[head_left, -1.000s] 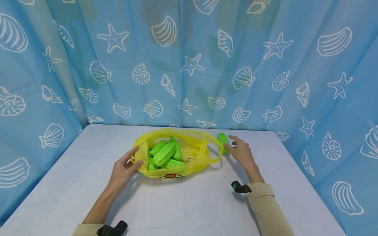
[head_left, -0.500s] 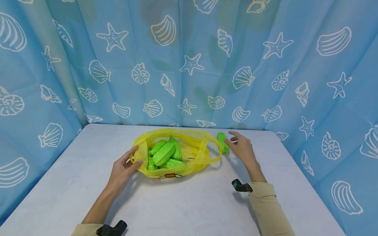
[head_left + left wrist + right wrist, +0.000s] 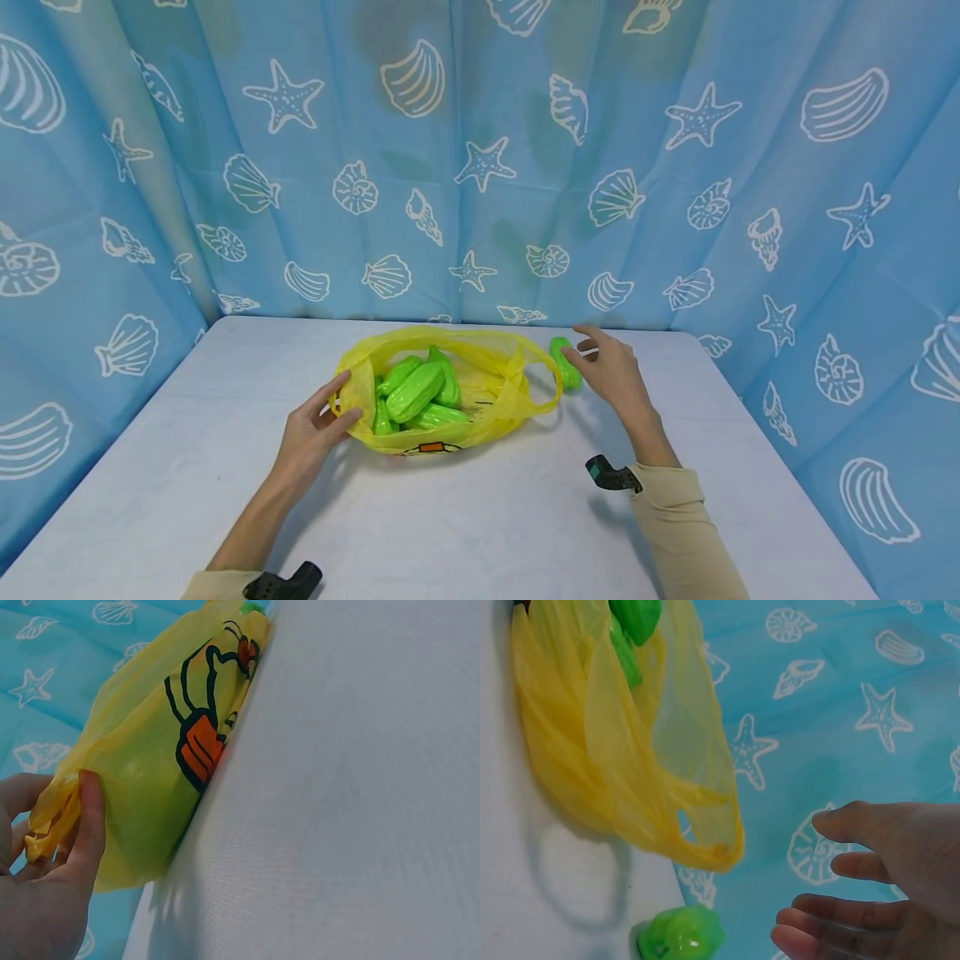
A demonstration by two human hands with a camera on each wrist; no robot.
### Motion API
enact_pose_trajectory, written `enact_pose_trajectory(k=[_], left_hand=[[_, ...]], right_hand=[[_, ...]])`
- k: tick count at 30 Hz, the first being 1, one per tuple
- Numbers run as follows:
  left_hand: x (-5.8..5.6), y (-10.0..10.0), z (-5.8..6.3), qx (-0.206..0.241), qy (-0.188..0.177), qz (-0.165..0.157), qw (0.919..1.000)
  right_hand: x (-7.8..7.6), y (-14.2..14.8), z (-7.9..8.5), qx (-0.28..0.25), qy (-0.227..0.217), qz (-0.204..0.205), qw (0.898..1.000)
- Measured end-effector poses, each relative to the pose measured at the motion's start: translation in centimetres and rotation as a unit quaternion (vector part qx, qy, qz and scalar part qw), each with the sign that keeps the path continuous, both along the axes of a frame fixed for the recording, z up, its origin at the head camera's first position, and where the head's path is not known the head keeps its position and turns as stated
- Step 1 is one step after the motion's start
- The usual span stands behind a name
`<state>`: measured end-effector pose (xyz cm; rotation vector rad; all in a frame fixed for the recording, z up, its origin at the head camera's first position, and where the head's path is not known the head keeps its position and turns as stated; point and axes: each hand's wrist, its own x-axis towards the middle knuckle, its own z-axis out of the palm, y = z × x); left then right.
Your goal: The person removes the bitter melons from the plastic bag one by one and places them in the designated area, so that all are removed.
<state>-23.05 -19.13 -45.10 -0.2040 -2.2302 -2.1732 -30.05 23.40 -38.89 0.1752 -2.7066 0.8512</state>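
Note:
A yellow plastic bag (image 3: pixel 491 433) stands with its mouth spread on the table. Inside its left part lie several glossy green ribbed vegetables (image 3: pixel 417 392), gourd-like in shape. My left hand (image 3: pixel 311 433) grips the bag's left side; in the left wrist view its thumb and fingers (image 3: pixel 91 814) pinch the gathered handle. One more green ribbed vegetable (image 3: pixel 566 364) lies on the table just beyond the bag's right handle (image 3: pixel 557 392). Over its right side hovers my right hand (image 3: pixel 613 373), fingers loosely bent and apart. In the right wrist view, that vegetable (image 3: pixel 681 934) and the hand are apart.
A white-covered table (image 3: pixel 480 525) extends in front of the bag and to both sides. Behind it hangs a blue curtain (image 3: pixel 517 233) with white shell and starfish prints, close to the table's back edge.
My right hand has moved slightly up and toward the back, its thumb and forefinger rising beside the loose vegetable. The left hand, the bag and the vegetables stay as they were.

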Motion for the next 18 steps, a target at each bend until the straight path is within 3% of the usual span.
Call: enact_pose_trajectory(k=[18], left_hand=[[0.0, 0.0, 0.0, -0.002, 0.006, 0.002, 1.0000]], right_hand=[[1.6, -3.0, 1.1, 0.004, -0.021, 0.042, 0.999]])
